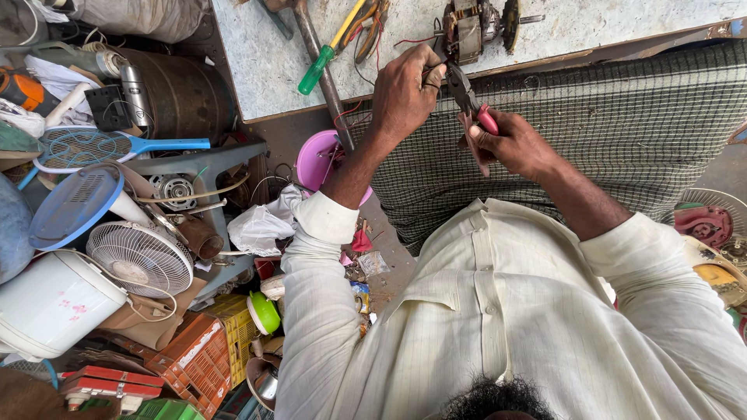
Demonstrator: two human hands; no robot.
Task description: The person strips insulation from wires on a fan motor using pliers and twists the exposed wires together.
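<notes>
- Pliers (467, 97) with red-pink handles sit in the right hand (513, 144), which is closed round the handles over the person's lap; the dark nose points up toward the worktop's (257, 70) near edge.
- Left hand (403, 93) is curled shut, fingertips pinching something thin at the plier nose; what it pinches is too small to tell.
- Motor (467, 27), with bare copper windings and a steel core, lies on the worktop just beyond both hands, close to the near edge; a red wire trails from it.
- Screwdriver (331, 47), green handle and yellow shaft, lies slanted on the worktop left of the motor, beside a long grey metal bar (319, 66) that runs off the near edge.
- Checked cloth (622, 117) covers the lap under the hands.
- Pink round lid (315, 159) stands below the worktop's near edge, by the left forearm.
- Floor clutter to the left: white fan (140, 257), blue racket (101, 146), white bucket-like tub (54, 303), orange crate (194, 362), yellow crate (237, 327), crumpled white bag (261, 225).
</notes>
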